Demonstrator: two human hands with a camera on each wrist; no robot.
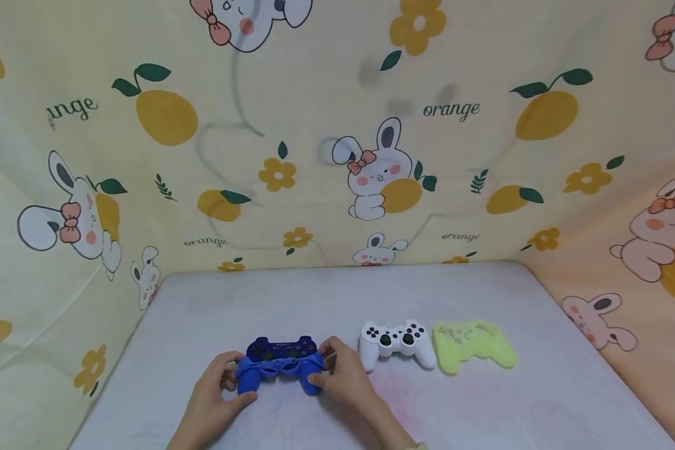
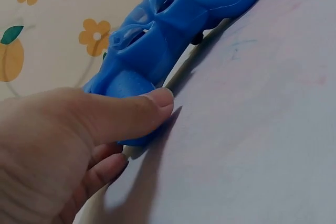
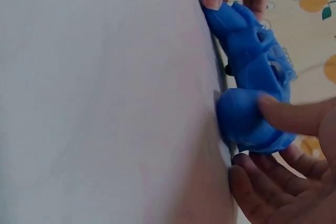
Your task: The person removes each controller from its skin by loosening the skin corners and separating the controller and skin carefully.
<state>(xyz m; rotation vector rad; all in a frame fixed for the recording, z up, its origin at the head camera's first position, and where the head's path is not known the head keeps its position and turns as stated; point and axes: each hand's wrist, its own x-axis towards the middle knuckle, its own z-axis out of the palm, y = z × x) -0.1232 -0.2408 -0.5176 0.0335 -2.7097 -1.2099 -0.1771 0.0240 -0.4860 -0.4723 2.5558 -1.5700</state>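
A dark blue game controller [image 1: 283, 349] lies at the front left of the table, its top face showing. A bright blue silicone cover [image 1: 280, 367] wraps both its handles and bunches in folds across its middle. My left hand [image 1: 216, 394] grips the left handle, thumb on the cover and fingers curled at the side. At the right handle, my right hand [image 1: 345, 378] pinches the cover between thumb and fingers. In the left wrist view, the stretched cover [image 2: 157, 35] shows its openings near the left hand [image 2: 68, 135]. The right hand's thumb [image 3: 294, 115] presses on the rounded handle end.
To the right of my right hand lies a white game controller [image 1: 397, 340] with black sticks. Beside it is a yellow-green silicone cover [image 1: 475, 353], lying flat. A pale cloth covers the table [image 1: 326, 294]. Printed curtains [image 1: 315, 187] hang behind and at both sides.
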